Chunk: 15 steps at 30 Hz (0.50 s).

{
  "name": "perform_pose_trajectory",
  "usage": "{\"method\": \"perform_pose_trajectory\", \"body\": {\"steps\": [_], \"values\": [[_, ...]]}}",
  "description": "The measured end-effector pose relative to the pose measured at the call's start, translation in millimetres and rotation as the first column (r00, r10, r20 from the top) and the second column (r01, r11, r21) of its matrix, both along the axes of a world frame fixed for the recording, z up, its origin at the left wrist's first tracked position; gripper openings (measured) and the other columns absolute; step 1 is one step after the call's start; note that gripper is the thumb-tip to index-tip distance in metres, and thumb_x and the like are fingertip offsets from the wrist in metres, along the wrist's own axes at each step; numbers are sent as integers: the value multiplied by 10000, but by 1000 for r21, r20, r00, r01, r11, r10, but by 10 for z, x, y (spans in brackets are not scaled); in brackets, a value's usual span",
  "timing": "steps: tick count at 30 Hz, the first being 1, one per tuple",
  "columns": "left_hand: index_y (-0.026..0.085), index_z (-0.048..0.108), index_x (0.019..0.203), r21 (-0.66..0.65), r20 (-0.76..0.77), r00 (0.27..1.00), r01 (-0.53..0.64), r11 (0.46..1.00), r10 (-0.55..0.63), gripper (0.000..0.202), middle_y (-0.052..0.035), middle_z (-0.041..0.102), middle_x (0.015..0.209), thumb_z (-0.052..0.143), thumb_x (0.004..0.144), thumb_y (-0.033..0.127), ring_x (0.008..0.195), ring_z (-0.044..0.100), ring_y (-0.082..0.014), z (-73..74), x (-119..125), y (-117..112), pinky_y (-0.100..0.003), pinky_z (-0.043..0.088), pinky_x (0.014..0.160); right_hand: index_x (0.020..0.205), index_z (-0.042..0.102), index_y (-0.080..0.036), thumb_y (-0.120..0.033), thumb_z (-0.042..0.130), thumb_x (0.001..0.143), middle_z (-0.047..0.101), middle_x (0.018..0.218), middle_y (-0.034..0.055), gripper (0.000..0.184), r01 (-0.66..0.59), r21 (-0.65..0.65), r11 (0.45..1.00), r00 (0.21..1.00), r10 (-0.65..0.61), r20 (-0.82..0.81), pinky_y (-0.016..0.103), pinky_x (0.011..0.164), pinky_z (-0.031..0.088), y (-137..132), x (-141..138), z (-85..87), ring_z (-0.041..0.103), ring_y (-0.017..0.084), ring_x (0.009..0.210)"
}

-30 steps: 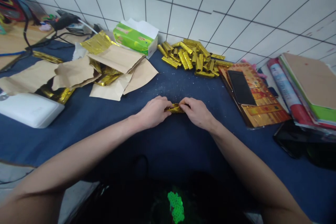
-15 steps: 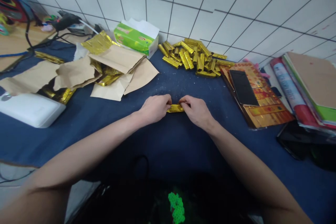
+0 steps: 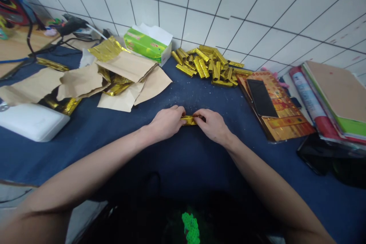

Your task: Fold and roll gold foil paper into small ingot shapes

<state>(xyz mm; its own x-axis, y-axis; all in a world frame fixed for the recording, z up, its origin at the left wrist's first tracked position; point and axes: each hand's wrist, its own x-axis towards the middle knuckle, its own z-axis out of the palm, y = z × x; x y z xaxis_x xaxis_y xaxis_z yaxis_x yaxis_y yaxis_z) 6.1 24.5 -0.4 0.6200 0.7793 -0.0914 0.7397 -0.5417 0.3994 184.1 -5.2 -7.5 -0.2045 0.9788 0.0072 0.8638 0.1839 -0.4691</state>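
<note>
The left hand (image 3: pixel 166 122) and right hand (image 3: pixel 213 125) pinch a folded gold foil strip (image 3: pixel 188 120) on a blue table (image 3: pixel 194 99). Behind, a green box (image 3: pixel 147 44) holds white tissues, beside heaped gold rolls (image 3: pixel 207 66) and a tiled wall (image 3: pixel 200 7).

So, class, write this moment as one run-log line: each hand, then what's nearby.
left hand: pinching gold foil strip | right hand: pinching same strip | nearby: pile of gold foil rolls | surface: blue table cover

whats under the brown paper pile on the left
Crumpled gold foil shows at the gaps and edges of the brown paper; anything deeper beneath the sheets is covered.
</note>
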Motion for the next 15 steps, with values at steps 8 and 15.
{"method": "perform_pose_trajectory", "body": {"steps": [8, 15], "values": [[196, 624, 885, -26, 13, 998, -54, 998, 54, 254, -47, 638, 865, 378, 851, 251, 808, 601, -182, 19, 28, 98, -288, 443, 697, 842, 635, -210, -183, 458, 822, 675, 861, 35, 180, -9, -28, 1000, 1000, 10, 13, 328, 725, 440, 27, 0, 15, 602, 192, 822], [215, 643, 815, -122, -109, 994, -20, 992, 6, 168, -43, 660, 838, 513, 719, 260, 787, 612, -219, 134, 173, 285, -305, 447, 635, 849, 623, -209, -177, 460, 834, 653, 844, 23, 166, -66, -2, 998, 998, 66, -18, 317, 733, 430, 13, 34, -35, 570, 175, 818]]}}
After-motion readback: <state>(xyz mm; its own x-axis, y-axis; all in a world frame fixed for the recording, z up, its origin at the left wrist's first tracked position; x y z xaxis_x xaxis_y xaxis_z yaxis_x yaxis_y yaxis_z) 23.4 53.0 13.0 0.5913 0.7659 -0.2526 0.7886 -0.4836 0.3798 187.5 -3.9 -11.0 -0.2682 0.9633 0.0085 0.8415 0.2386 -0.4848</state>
